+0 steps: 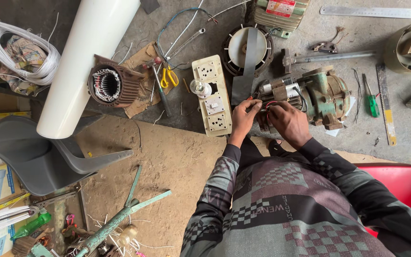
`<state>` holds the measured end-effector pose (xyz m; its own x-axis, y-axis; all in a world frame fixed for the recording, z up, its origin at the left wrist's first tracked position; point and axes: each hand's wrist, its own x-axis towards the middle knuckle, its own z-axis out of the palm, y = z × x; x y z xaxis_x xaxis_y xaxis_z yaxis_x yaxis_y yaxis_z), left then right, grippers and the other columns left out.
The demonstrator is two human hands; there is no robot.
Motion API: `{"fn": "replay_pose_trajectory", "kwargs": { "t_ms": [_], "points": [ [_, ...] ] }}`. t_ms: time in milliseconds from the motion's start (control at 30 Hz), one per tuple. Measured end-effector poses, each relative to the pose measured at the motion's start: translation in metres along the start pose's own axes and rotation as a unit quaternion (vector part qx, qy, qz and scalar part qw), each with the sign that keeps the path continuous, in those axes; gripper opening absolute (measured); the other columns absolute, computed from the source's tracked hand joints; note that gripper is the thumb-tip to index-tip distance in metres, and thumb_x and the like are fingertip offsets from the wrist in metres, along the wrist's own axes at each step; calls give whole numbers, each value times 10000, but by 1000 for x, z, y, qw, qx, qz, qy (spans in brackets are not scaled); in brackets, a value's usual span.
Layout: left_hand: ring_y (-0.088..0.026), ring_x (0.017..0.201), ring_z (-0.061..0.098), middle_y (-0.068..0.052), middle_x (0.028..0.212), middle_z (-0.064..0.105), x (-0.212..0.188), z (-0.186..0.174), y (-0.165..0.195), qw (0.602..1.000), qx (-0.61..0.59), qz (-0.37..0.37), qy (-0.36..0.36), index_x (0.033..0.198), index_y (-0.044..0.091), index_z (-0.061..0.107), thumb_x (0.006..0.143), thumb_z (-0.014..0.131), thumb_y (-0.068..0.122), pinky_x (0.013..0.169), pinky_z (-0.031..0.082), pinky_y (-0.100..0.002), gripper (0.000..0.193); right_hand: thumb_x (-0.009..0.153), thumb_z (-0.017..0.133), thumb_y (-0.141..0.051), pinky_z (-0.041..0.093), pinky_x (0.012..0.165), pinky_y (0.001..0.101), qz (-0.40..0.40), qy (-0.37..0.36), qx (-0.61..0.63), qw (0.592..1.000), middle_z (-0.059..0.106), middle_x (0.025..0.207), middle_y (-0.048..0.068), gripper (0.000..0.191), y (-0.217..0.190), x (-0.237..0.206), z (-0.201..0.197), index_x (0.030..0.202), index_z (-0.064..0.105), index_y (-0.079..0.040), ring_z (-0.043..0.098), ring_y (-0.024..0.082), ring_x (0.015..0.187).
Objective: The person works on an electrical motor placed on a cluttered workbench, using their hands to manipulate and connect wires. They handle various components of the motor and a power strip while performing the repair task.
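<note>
A worn green electric motor pump (320,97) lies on the concrete floor ahead of me. My left hand (244,117) and my right hand (287,122) meet at its near left end, where red and black wires (271,104) come out by a grey cylindrical capacitor (278,89). Both hands pinch these wires with their fingertips. A cream switchboard (212,95) with sockets and a clear bulb (198,87) lies just left of my left hand.
A stator with copper windings (110,85) sits beside a white pipe (86,62). Yellow scissors (169,76), a green screwdriver (371,102), steel rulers (385,104), a round fan cover (247,47), a wire coil (15,47), a grey chair (34,152) and a red seat (400,183) surround me.
</note>
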<state>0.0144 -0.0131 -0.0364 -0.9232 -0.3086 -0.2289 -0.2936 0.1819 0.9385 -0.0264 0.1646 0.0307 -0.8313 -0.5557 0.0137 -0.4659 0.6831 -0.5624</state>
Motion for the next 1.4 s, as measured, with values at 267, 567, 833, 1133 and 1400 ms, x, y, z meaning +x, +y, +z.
{"fn": "replay_pose_trajectory", "kwargs": {
  "t_ms": [267, 567, 833, 1133, 1400],
  "points": [
    [-167, 981, 737, -89, 1049, 785, 6, -1, -4, 999, -22, -1, -29, 1102, 29, 772, 974, 712, 267, 876, 561, -313, 277, 896, 754, -167, 577, 702, 373, -20, 68, -5, 997, 651, 1144, 126, 237, 0, -4, 1, 1113, 733, -77, 699, 275, 898],
    [-169, 879, 734, -36, 1018, 766, 11, 5, 1, 996, 73, 7, -43, 1079, 110, 792, 910, 788, 232, 795, 583, -316, 208, 967, 741, -20, 638, 782, 296, 11, 154, 145, 977, 591, 1245, 123, 231, 9, -25, -22, 1193, 739, -66, 692, 185, 996],
    [-211, 898, 713, -16, 978, 773, 27, 25, 12, 956, 178, 230, -44, 959, 148, 822, 788, 845, 256, 795, 513, -375, 203, 960, 805, -34, 539, 692, 276, 169, 244, 119, 948, 654, 1144, 112, 145, 68, -107, -73, 1102, 789, -58, 658, 152, 846],
    [-223, 908, 680, 1, 935, 745, 29, 53, 25, 941, 214, 248, -81, 969, 167, 811, 823, 834, 276, 826, 531, -357, 184, 970, 786, -152, 532, 742, 358, 325, 248, 93, 908, 684, 1093, 140, 164, 202, -168, -46, 1111, 795, -70, 672, 218, 782],
    [-261, 965, 688, -59, 1004, 748, 13, 68, 39, 935, 220, 262, -94, 1014, 91, 771, 858, 823, 192, 863, 529, -402, 193, 938, 754, -245, 560, 772, 396, 316, 174, 76, 930, 750, 993, 175, 232, 242, -149, -37, 1079, 795, -65, 720, 306, 795]
  ]
}}
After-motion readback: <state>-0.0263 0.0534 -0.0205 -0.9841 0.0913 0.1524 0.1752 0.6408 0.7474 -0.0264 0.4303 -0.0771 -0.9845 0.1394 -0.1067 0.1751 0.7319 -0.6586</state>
